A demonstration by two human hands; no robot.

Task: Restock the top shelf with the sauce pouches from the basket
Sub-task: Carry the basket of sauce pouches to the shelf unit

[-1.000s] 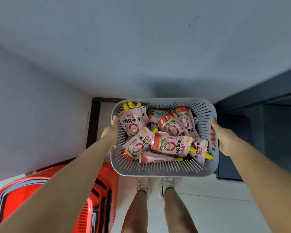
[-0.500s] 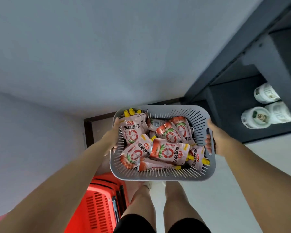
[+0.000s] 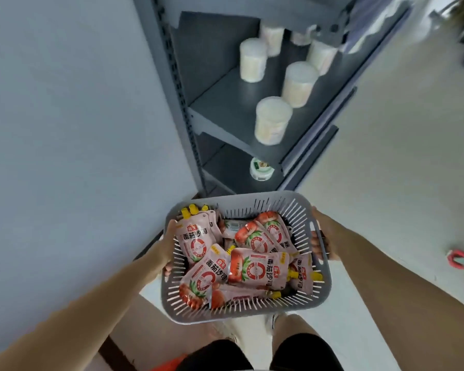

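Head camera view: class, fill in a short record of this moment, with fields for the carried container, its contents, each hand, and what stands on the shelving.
container: grey slotted plastic basket, held level in front of the body
contents: pink tomato sauce pouches with yellow caps, piled loosely
left hand: grips the basket's left rim
right hand: grips the right handle slot
shelving: dark grey metal shelf unit holding pale round tubs; image blurred

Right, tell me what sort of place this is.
Probably a small shop or stockroom. A dark metal shelving unit holds rows of identical white tubs, and both hands carry a grey basket full of matching sauce pouches, ready for restocking.
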